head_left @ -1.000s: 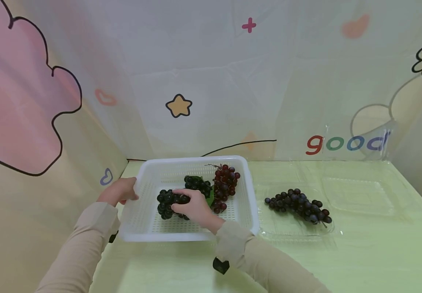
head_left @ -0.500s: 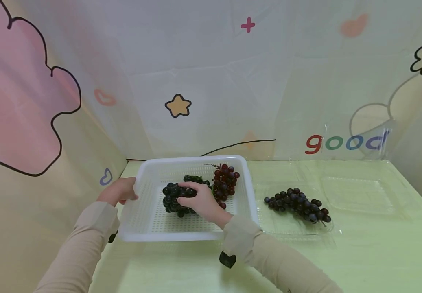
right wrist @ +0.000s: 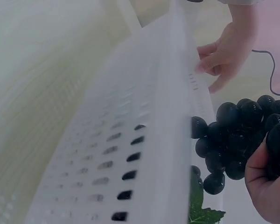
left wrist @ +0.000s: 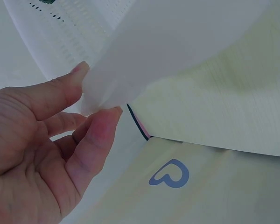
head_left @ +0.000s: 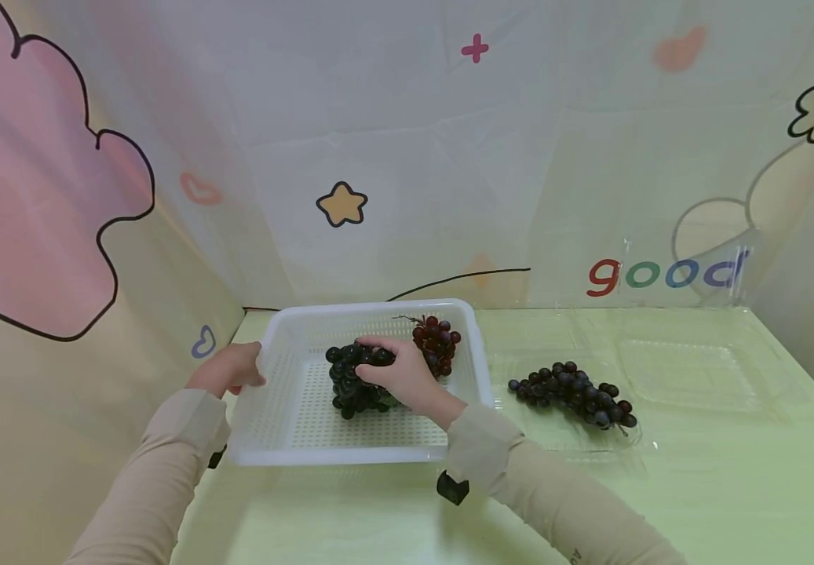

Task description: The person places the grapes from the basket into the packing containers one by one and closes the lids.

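A white plastic basket (head_left: 286, 451) with perforated walls stands at the left of the table. My left hand (head_left: 232, 369) pinches its left rim between thumb and fingers, as the left wrist view shows up close. Inside the basket, my right hand (head_left: 407, 373) grips a bunch of dark grapes (head_left: 353, 380); in the right wrist view, thumb and grapes (right wrist: 238, 137) are at the right edge. A bunch of red grapes (head_left: 438, 341) lies by the basket's right wall, partly behind the right hand. Part of a green leaf (right wrist: 203, 214) shows below the dark grapes.
Right of the basket, a bunch of purple-black grapes (head_left: 576, 392) lies in a clear plastic clamshell box (head_left: 541, 439). Its transparent lid (head_left: 689, 377) is folded back to the right. A patterned curtain (head_left: 407, 157) hangs behind the table.
My right hand has moved rightward within the basket, bringing the dark grapes along towards the red bunch. My left hand stays on the basket rim.
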`<state>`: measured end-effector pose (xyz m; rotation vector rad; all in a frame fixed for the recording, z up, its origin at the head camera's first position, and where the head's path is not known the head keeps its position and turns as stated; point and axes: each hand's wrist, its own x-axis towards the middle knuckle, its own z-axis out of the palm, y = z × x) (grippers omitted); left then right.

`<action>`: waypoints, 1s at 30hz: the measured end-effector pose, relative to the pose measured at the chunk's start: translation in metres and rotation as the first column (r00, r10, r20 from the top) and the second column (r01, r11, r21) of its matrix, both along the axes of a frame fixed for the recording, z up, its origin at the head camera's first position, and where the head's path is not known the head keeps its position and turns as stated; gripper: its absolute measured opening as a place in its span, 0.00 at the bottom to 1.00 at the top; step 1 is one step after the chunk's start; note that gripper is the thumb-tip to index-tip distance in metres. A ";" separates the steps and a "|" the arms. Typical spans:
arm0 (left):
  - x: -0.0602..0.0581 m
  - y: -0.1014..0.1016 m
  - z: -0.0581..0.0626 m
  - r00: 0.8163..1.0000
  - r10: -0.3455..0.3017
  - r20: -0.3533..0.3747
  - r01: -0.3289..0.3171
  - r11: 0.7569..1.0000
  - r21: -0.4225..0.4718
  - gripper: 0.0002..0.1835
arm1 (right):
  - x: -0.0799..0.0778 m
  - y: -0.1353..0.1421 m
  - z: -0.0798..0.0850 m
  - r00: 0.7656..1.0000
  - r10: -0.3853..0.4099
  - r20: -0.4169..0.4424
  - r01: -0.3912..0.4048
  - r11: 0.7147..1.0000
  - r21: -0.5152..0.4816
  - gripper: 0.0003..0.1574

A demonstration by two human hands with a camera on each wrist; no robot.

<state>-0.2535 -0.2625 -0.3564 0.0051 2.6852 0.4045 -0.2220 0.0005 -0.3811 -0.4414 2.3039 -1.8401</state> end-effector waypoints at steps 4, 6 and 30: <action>0.000 0.000 -0.001 1.000 0.013 0.001 -0.013 1.000 0.007 0.26 | -0.001 0.005 0.004 1.000 -0.017 -0.008 0.017 1.000 -0.009 0.26; 0.000 0.001 -0.001 1.000 0.023 0.003 -0.023 1.000 0.011 0.25 | -0.001 0.007 0.006 1.000 -0.024 -0.015 0.024 1.000 -0.007 0.26; 0.001 0.001 -0.001 0.999 0.037 0.003 -0.037 0.999 0.019 0.16 | -0.004 0.041 0.033 0.997 -0.040 -0.071 0.039 0.999 -0.015 0.28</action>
